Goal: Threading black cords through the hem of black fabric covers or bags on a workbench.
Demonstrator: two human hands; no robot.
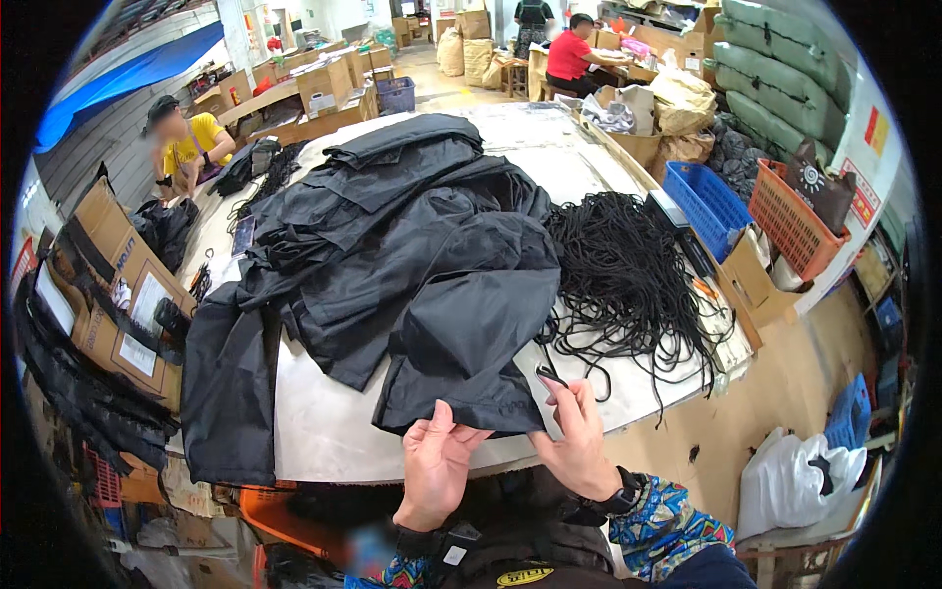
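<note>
A black fabric piece (471,329), with a hemmed lower edge, lies at the table's near side. That hem's left part is pinched between the thumb and fingers of my left hand (439,461). My right hand (579,447) is closed at the hem's right corner, its lower fingers against the cloth. Between its raised thumb and forefinger shows a small black loop or strip (552,376), too small to name. Behind the piece rises a heap of similar black fabric pieces (363,211). To the right lies a tangled pile of black cords (628,265), several ends trailing toward my right hand.
The white table (324,422) has a near edge just before me. On its left stands an open cardboard box (128,285) hung with black strips. Blue (702,201) and orange baskets (795,226) stand at the right. A person in yellow (196,142) works at the far left.
</note>
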